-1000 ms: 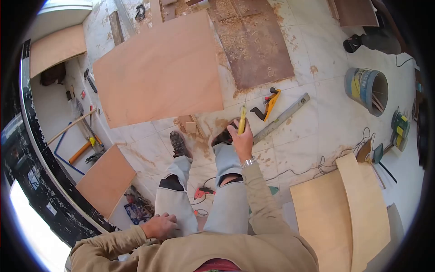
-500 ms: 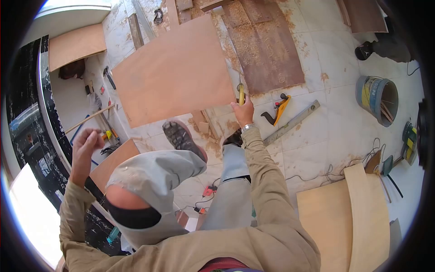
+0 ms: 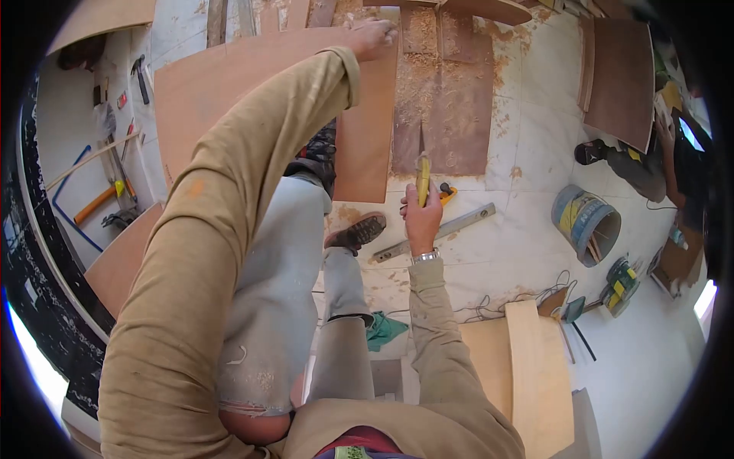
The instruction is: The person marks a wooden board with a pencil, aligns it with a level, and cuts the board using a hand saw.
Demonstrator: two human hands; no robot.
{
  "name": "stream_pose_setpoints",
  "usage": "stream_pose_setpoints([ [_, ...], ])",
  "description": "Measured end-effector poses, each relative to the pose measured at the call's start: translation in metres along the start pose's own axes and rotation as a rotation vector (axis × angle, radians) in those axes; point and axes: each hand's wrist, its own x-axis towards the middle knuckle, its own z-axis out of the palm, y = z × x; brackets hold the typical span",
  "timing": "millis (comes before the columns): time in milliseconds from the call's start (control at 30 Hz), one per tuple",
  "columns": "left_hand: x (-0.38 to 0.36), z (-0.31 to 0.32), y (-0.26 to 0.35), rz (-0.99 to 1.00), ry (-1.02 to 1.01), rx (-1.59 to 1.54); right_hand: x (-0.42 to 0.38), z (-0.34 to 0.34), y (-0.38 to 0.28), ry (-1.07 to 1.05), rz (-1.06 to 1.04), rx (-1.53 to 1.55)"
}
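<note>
Two hands are busy here, well apart from each other. The left hand (image 3: 372,37) reaches far forward to the top edge of the large plywood sheet (image 3: 260,92), which lies flat on the tiled floor (image 3: 527,153); its fingers curl down against the sheet's far corner, though how tightly they press cannot be told. The left foot seems to rest on the same sheet, the right shoe on the floor just beside its near edge. The right hand (image 3: 422,218) holds a yellow utility knife (image 3: 422,177) upright, fingers wrapped closed around its handle, the tip pointing away from the body, above the floor and clear of the sheet. By the look of it, the step in hand is steadying the sheet before a cut. The next move would call for bringing the knife down to the sheet with the far hand kept clear of the blade's line.
</note>
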Motion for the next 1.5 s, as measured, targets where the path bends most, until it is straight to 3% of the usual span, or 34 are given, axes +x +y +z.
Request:
stream_pose_setpoints([
  [100, 0.003, 0.006, 0.003, -0.016, 0.07, 0.053, 0.007, 0.0, -0.06, -0.138, -0.15, 0.285],
  [200, 0.054, 0.026, -0.056, 0.116, -0.039, -0.006, 0.054, 0.016, -0.088, -0.209, -0.098, 0.231],
  [300, 0.065, 0.037, -0.064, 0.026, -0.056, -0.106, 0.082, 0.051, -0.11, -0.085, -0.288, 0.062],
  [333, 0.068, 0.046, -0.074, 0.014, -0.059, -0.104, 0.09, 0.061, -0.108, -0.074, -0.302, 0.076],
  [433, 0.056, 0.022, -0.045, 0.021, -0.316, -0.046, 0.098, 0.079, -0.097, -0.05, -0.34, 0.089],
  [533, 0.044, 0.02, -0.035, 0.07, -0.096, 0.083, 0.097, 0.083, -0.094, -0.046, -0.369, 0.044],
  [633, 0.04, 0.003, -0.024, -0.034, -0.225, 0.002, 0.092, 0.082, -0.099, -0.035, -0.393, -0.055],
  [733, 0.038, -0.003, -0.016, -0.103, -0.227, 0.026, 0.083, 0.082, -0.111, 0.0, -0.474, -0.184],
  [833, 0.044, 0.003, -0.021, -0.019, -0.223, 0.137, 0.08, 0.08, -0.105, -0.018, -0.484, -0.196],
  [933, 0.051, 0.017, -0.033, -0.037, -0.178, 0.059, 0.061, 0.075, -0.096, -0.015, -0.473, -0.183],
  [1133, 0.042, 0.006, -0.015, -0.294, -0.194, 0.004, 0.034, 0.068, -0.096, 0.005, -0.413, -0.139],
  [1233, 0.063, 0.026, -0.042, -0.13, -0.225, -0.061, 0.035, 0.071, -0.091, 0.037, -0.425, -0.151],
  [1400, 0.041, 0.0, -0.011, -0.218, -0.217, -0.029, 0.087, 0.086, -0.109, 0.032, -0.495, -0.256],
  [1500, 0.049, 0.012, -0.024, -0.216, -0.229, -0.041, 0.098, 0.098, -0.122, 0.055, -0.523, -0.239],
])
